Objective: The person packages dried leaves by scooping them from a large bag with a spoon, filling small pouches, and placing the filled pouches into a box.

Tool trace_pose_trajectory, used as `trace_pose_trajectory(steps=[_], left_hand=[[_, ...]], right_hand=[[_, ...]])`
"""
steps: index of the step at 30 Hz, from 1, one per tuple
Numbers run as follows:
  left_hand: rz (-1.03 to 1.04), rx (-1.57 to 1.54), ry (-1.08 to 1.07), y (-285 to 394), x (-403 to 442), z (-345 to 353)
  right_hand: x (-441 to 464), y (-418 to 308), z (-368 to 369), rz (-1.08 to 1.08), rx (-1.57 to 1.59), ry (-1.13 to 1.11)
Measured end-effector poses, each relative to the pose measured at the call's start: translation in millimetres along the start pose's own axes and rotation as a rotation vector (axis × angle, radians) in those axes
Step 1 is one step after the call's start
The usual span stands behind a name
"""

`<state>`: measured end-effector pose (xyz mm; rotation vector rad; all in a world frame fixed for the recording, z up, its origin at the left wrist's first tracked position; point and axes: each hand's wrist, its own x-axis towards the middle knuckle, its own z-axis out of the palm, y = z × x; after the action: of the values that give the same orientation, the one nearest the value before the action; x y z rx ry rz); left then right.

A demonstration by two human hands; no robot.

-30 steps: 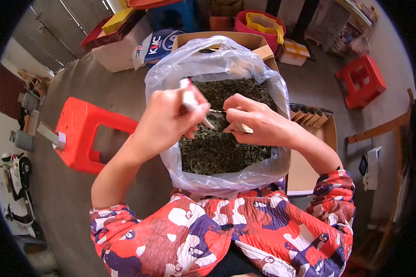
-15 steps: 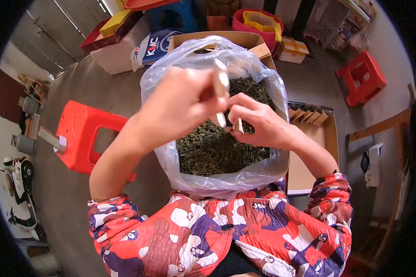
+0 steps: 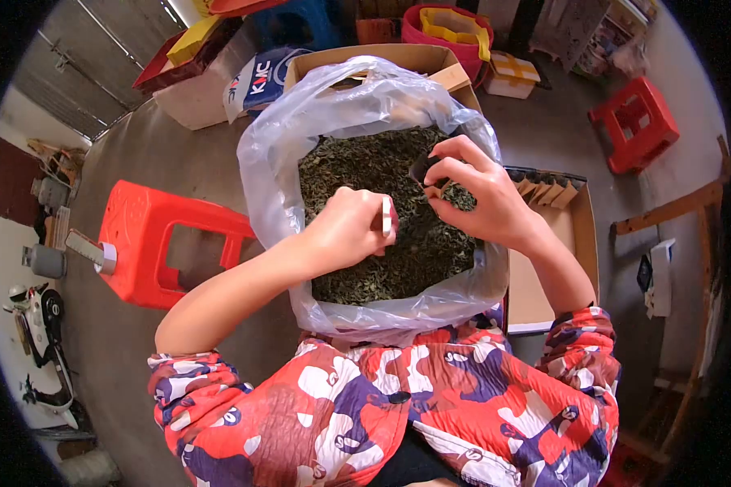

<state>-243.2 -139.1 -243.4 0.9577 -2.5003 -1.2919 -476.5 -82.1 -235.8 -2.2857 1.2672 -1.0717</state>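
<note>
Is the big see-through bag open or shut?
Open. The plastic bag's mouth is spread wide, and the dark leafy bits inside are showing.

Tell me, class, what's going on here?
A person is working over an open plastic bag of dark, crumbled leaves. Their left hand grips a mostly hidden white object; their right hand holds what looks like a small dark packet. Brown packets stand in a cardboard box to the right.
</note>
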Motion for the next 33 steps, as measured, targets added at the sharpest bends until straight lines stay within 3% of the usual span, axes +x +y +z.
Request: trace_pose_trajectory(steps=[6, 9, 13, 21, 29, 33], left_hand=[[-0.229, -0.382, 0.052, -11.3, -2.8, -12.0], [-0.252, -0.691, 0.097, -16.0, -13.1, -20.1], [-0.261, -0.812, 0.196, -8.1, -31.2, -32.1], [-0.078, -0.738, 0.299, 26.2, -55.5, -63.4], [-0.009, -0.323, 0.306, 67.1, -35.9, -60.7], [0.035, -0.257, 0.318, 75.0, -37.2, -61.4]], right_hand=[[-2.1, -1.6, -7.4, 0.004, 0.004, 0.051], [-8.6, -4.1, -12.6, 0.129, 0.071, 0.055], [-10.5, -6.0, -15.0, 0.087, 0.073, 0.101], [-8.2, -1.9, -4.5, -0.011, 0.071, 0.048], [-3.8, -12.5, 4.5, 0.050, 0.168, 0.002], [-4.0, -12.5, 4.9, 0.030, 0.162, 0.007]])
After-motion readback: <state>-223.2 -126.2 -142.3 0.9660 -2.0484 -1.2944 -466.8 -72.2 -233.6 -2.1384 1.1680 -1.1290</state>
